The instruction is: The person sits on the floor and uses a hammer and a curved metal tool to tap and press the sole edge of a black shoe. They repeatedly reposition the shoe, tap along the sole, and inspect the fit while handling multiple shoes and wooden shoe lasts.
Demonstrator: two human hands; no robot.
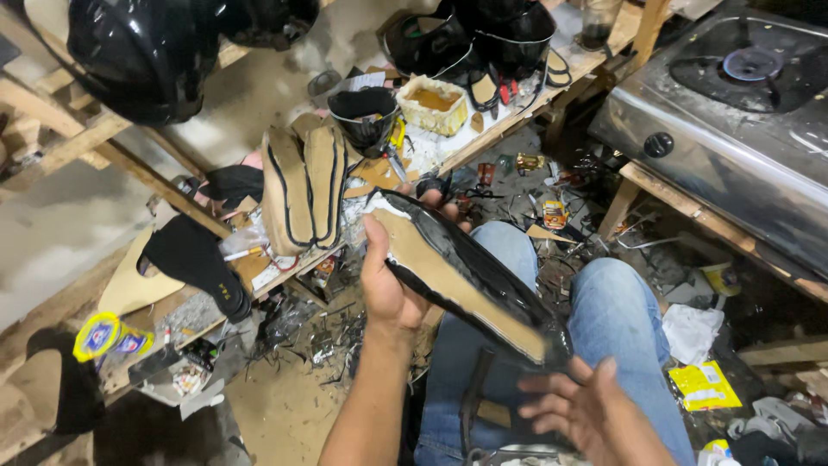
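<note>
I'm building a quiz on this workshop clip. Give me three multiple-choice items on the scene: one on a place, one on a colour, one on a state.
1. Where is the gas stove?
A. upper right of the view
B. on the lap
C. lower left on the floor

2. What colour is the outer material of the shoe upper held in the left hand?
A. white
B. glossy black
C. red

3. How is the right hand?
A. clenched on a knife
B. open, fingers spread, holding nothing
C. out of view

Answers: 1 A, the gas stove sits on a wooden stand at the upper right. 2 B, the shoe upper in the left hand is shiny black with a tan inner sole. 3 B, the right hand is spread open just below the shoe's end.
</note>
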